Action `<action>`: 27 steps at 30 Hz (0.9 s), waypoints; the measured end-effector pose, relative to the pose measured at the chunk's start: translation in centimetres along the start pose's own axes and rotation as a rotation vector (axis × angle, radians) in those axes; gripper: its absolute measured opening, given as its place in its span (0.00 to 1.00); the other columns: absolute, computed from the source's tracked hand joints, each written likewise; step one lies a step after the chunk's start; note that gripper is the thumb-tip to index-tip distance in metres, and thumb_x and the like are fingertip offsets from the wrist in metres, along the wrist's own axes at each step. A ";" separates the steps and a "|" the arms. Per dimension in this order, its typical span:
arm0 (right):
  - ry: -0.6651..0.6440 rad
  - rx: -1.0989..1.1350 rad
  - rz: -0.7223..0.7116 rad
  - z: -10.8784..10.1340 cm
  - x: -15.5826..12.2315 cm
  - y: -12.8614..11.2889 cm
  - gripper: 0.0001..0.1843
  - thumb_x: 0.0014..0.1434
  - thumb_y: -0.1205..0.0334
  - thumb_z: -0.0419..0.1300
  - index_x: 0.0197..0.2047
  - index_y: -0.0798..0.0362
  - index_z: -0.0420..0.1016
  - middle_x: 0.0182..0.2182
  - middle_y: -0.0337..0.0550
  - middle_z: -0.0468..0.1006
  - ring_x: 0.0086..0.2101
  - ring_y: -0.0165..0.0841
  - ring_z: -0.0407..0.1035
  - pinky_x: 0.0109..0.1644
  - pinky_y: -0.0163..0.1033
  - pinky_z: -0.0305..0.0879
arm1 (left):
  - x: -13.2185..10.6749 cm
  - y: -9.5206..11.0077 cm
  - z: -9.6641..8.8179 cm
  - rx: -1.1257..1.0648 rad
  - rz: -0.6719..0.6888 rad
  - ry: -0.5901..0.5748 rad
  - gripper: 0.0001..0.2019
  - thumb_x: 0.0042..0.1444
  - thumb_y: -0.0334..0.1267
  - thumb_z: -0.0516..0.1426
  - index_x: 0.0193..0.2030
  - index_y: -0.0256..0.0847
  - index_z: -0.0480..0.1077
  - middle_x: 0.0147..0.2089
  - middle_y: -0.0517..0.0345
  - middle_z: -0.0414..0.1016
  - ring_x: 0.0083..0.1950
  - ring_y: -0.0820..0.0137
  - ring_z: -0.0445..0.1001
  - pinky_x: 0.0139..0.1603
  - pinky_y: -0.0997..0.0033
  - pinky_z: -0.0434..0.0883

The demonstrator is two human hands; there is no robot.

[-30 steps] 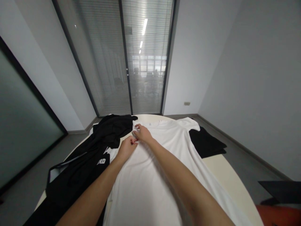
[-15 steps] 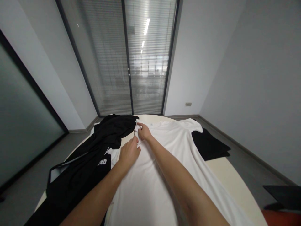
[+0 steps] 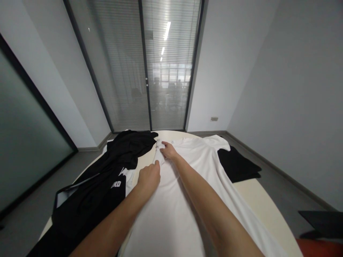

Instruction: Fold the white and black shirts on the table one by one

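Note:
A white T-shirt point(image 3: 171, 200) lies spread over the table, its collar at the far end and one short sleeve stretched out to the right. My left hand point(image 3: 149, 177) is closed on the shirt's left side, thumb pointing away from me. Farther up, my right hand point(image 3: 169, 151) grips the cloth near the left shoulder, where the fabric is bunched. My forearm covers part of the shirt's middle. Just left of my hands, black clothing point(image 3: 107, 192) with white lettering lies in a loose heap.
Folded black cloth point(image 3: 238, 166) rests at the table's right side, partly under the white sleeve. The pale table point(image 3: 259, 200) has a rounded edge. Beyond it stand a glass partition with blinds point(image 3: 171, 89) and grey walls. A dark object point(image 3: 321, 223) sits at lower right.
My right hand has shifted slightly right and toward me, drawing the left shoulder cloth inward. My left hand has slid a little nearer to me along the shirt's side.

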State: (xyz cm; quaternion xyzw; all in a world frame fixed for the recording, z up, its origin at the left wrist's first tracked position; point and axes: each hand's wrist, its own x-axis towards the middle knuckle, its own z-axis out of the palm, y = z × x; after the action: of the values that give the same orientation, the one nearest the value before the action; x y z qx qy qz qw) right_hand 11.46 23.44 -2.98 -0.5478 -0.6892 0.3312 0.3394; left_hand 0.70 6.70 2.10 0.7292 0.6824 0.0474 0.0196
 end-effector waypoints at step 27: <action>-0.127 -0.668 -0.171 -2.7 -8.8 -0.1 0.30 0.72 0.49 0.42 0.73 0.50 0.54 0.71 0.52 0.56 0.68 0.50 0.48 0.68 0.62 0.45 | -0.4 0.4 0.5 -0.074 0.141 -0.095 0.13 0.65 0.38 0.51 0.54 0.40 0.70 0.53 0.45 0.78 0.55 0.57 0.77 0.53 0.61 0.69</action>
State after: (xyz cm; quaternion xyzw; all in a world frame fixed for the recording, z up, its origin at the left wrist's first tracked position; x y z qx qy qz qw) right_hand 15.17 14.98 -2.32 -0.5473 -0.8226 0.0912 0.1246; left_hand 1.14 6.25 1.64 0.7758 0.6253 0.0392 0.0756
